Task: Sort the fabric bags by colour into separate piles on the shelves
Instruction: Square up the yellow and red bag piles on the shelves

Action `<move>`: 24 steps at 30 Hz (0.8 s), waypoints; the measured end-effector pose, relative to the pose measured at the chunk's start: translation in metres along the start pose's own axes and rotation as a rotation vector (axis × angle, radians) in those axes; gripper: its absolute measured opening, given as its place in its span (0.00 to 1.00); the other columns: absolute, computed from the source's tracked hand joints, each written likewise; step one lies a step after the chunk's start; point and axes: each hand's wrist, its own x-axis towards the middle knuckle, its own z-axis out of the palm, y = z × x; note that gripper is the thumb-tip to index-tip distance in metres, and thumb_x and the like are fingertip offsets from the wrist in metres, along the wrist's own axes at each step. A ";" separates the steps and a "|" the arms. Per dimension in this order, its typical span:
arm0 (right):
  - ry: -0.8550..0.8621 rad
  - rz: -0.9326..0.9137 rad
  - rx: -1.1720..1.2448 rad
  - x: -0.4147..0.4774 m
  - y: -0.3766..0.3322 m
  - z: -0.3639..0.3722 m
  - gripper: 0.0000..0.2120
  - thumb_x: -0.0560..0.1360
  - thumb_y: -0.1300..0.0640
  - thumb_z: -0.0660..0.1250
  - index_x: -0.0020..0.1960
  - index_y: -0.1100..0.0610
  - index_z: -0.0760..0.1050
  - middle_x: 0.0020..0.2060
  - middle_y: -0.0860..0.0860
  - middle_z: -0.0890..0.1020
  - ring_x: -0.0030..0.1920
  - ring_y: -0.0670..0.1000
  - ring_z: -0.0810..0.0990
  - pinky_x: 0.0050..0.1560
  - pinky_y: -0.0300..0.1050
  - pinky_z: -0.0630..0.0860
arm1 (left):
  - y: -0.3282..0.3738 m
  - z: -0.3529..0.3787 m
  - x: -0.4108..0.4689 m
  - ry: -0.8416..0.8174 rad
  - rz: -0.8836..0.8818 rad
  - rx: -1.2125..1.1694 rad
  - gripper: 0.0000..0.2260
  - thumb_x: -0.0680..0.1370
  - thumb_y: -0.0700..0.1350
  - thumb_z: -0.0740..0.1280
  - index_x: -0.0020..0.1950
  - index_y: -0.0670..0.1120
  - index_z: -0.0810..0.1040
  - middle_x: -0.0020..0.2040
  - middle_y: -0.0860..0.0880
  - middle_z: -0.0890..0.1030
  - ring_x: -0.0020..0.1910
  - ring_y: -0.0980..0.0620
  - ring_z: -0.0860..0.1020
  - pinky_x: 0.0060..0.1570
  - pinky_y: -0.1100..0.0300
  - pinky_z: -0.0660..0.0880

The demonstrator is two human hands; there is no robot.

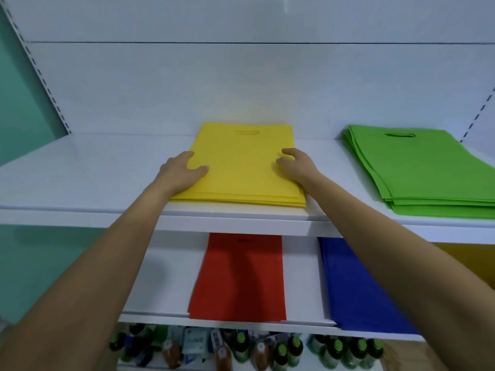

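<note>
head view shows the left hand and the right hand on the two sides of the yellow pile in the middle of the top shelf. each grip is loose and apart, just resting on the cloth, i think to nudge the bags so their edges line up. the green pile sits well apart on the right so colours do not mix, and the red bags and blue bags lie side by side on the lower shelf.
</note>
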 end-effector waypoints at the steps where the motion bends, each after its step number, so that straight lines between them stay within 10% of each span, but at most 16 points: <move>1: -0.001 -0.002 -0.011 0.001 -0.001 0.000 0.22 0.78 0.56 0.60 0.71 0.56 0.64 0.70 0.55 0.67 0.69 0.54 0.66 0.68 0.45 0.63 | 0.000 -0.001 0.000 0.007 0.000 -0.006 0.29 0.76 0.56 0.63 0.74 0.47 0.59 0.73 0.46 0.63 0.71 0.44 0.62 0.69 0.52 0.61; 11: -0.277 -0.058 0.006 -0.037 0.004 -0.028 0.39 0.69 0.42 0.70 0.75 0.46 0.56 0.74 0.51 0.58 0.73 0.53 0.57 0.71 0.50 0.58 | -0.011 -0.019 -0.025 -0.288 0.046 -0.074 0.57 0.51 0.75 0.69 0.75 0.59 0.51 0.76 0.48 0.52 0.75 0.50 0.53 0.72 0.51 0.54; 16: -0.441 -0.078 -0.216 -0.060 0.001 -0.034 0.50 0.60 0.37 0.72 0.75 0.41 0.50 0.76 0.53 0.49 0.75 0.53 0.49 0.74 0.53 0.50 | -0.007 -0.018 -0.037 -0.370 0.084 0.131 0.48 0.62 0.62 0.72 0.74 0.62 0.46 0.76 0.46 0.38 0.76 0.47 0.48 0.72 0.52 0.51; 24: -0.346 -0.128 -0.318 -0.062 0.002 -0.023 0.45 0.65 0.44 0.74 0.75 0.44 0.52 0.75 0.56 0.46 0.75 0.55 0.50 0.72 0.49 0.51 | -0.005 -0.018 -0.027 -0.279 0.067 0.086 0.49 0.62 0.61 0.73 0.75 0.59 0.49 0.76 0.43 0.44 0.75 0.46 0.48 0.71 0.50 0.51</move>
